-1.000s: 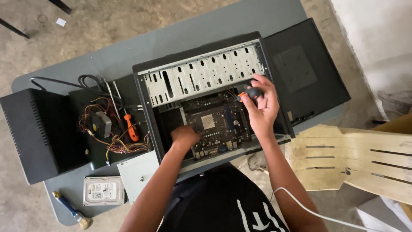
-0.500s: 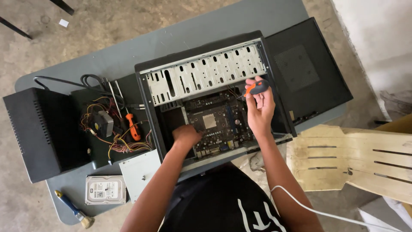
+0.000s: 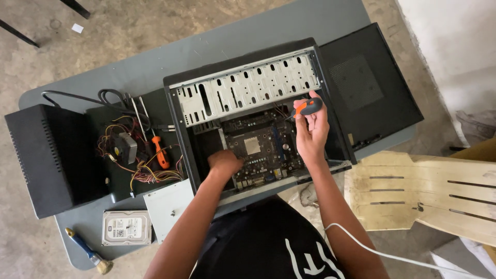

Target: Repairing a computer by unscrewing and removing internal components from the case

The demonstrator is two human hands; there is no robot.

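The right hand (image 3: pixel 311 135) is clenched around the orange-and-grey handle of a screwdriver (image 3: pixel 307 107), raised over the far right part of the green motherboard (image 3: pixel 263 147) inside the open black metal computer case (image 3: pixel 248 111) on the grey bench (image 3: pixel 155 57). The left hand (image 3: pixel 225 162) rests curled on the near left edge of the board; whether it grips anything there I cannot tell.

The screwdriver looks light and rigid, its moulded handle the natural place to hold. The board is likely thin, stiff and fragile, best taken by its edges, clear of the components.

Left of the case lie an orange-handled screwdriver (image 3: pixel 160 153) and a tangle of coloured wires (image 3: pixel 147 173). At the near left sits a flat silver hard drive (image 3: pixel 126 228) with a white rectangular label on top, beside a pale metal plate (image 3: pixel 168 206). A blue-handled tool (image 3: pixel 88 251) lies at the bench's near left corner.
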